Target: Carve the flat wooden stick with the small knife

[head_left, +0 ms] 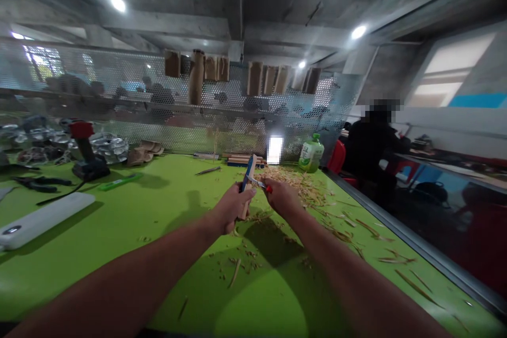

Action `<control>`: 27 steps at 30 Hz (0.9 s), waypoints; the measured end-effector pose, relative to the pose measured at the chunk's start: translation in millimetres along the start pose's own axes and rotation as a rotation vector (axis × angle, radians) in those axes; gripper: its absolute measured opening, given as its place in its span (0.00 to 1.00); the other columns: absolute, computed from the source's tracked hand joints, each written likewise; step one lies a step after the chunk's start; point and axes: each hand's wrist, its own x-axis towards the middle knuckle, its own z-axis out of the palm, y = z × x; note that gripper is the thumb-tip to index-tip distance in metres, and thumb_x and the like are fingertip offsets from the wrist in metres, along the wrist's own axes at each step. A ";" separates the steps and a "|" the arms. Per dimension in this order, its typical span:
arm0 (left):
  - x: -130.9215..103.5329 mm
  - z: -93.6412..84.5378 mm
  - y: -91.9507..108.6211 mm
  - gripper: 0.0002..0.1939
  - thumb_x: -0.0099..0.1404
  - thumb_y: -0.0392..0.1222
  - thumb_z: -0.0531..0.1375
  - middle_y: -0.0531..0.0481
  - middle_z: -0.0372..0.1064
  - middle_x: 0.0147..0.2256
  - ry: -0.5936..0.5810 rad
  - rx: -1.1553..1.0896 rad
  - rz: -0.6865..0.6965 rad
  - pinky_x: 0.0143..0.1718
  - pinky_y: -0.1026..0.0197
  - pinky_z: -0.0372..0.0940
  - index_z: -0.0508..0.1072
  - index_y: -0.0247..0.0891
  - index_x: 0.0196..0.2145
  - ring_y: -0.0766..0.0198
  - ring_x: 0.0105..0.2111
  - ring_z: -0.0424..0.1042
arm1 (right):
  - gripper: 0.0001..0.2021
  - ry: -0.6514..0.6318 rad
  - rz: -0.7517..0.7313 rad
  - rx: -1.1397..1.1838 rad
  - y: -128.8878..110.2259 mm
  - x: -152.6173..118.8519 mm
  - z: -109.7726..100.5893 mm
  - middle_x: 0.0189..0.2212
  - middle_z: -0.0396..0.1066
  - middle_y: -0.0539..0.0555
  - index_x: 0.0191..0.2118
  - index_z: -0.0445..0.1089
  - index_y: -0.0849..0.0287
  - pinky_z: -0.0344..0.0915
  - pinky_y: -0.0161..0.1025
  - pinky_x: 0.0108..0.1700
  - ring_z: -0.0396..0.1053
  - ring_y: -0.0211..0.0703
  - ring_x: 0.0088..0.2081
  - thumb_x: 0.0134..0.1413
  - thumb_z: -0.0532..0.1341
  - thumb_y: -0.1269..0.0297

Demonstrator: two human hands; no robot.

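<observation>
Near the middle of the green tabletop [186,269], my left hand [231,207] is wrapped round a wooden piece [244,208] with a blue side, holding it tilted upright above the surface. My right hand [282,195] grips a tool with a red handle [269,189]. Its metal end reaches left to the wooden piece and appears to touch it. The exact shape of the tool's tip is too small to make out. Wood shavings [309,186] lie behind and to the right of my hands, and small chips are scattered below them.
A red and black power drill [85,150], pliers [41,183], a green cutter [121,181] and a long white object [47,220] lie at left. A green bottle [311,154] stands at the back by the perforated screen [178,127]. A person in dark clothing [366,142] is at right.
</observation>
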 end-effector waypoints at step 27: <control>-29.7 13.8 17.7 0.21 0.65 0.43 0.54 0.55 0.58 0.27 -0.102 0.134 -0.124 0.17 0.69 0.52 0.60 0.35 0.55 0.73 0.18 0.54 | 0.16 0.148 0.071 -0.072 20.5 11.8 -0.4 0.34 0.75 0.56 0.44 0.74 0.54 0.54 0.35 0.34 0.69 0.42 0.34 0.60 0.50 0.65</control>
